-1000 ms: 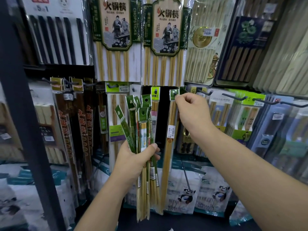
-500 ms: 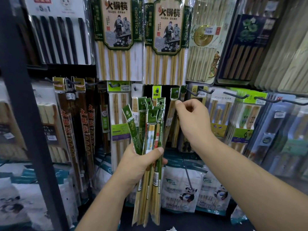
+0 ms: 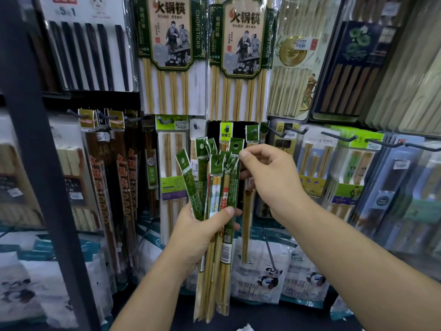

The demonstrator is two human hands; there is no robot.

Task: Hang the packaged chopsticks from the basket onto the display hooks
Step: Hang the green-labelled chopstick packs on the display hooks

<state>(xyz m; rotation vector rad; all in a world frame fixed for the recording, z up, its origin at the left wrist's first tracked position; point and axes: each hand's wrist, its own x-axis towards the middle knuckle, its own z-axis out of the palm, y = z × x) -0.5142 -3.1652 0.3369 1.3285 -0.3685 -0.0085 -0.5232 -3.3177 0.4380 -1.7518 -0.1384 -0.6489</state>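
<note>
Right up against the chopstick wall, head view only: my left hand (image 3: 202, 232) is wrapped tight around a fanned-out bunch of packaged chopsticks (image 3: 214, 199), thumb pressed across the front, the green header cards spreading out at the top and the bamboo ends hanging down below my fist. My right hand (image 3: 269, 177) is up at the top of that bunch, thumb and fingertip pinched on the green header of the rightmost pack (image 3: 235, 161), so that hand is closed on it too, though the pack sits in the bundle with the others. Just behind and above my right fingers a single pack (image 3: 248, 187) hangs on a display hook (image 3: 253, 132), its green tag threaded on and the sticks dangling straight down past my left fingers. More hooks stick out along the same row to the right, like the empty-tipped one (image 3: 336, 137) over the light green packs. Big hotpot chopstick packs (image 3: 170, 56) hang on the row above, and panda-print bags (image 3: 260, 278) sit along the bottom. A dark shelf post (image 3: 40, 139) runs down the left side. Can't see the basket from here.
</note>
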